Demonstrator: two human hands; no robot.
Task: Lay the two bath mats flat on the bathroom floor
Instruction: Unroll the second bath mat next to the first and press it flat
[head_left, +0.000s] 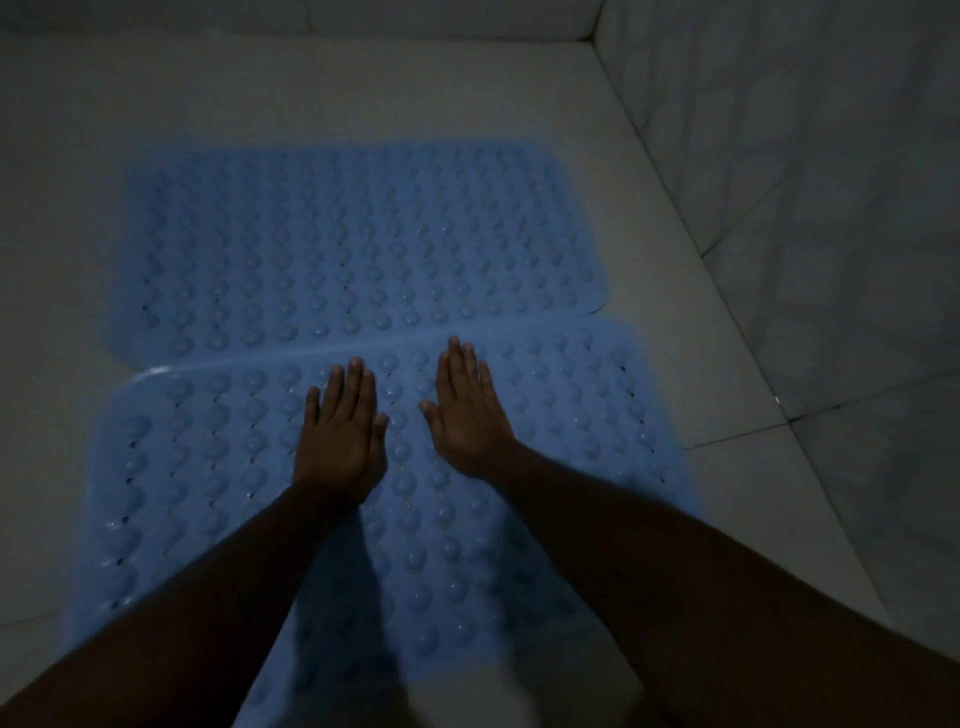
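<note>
Two blue rubber bath mats with rows of round bumps lie on the pale tiled floor. The far mat (353, 244) is spread flat. The near mat (208, 467) lies just in front of it, its far edge slightly over the far mat's near edge. My left hand (340, 431) and my right hand (465, 410) rest palm down on the near mat's far half, fingers straight and close together, holding nothing. My forearms cover part of the near mat.
A tiled wall (831, 208) rises on the right, meeting the floor (701, 338) along a diagonal line. Another wall base runs across the top. The room is dim.
</note>
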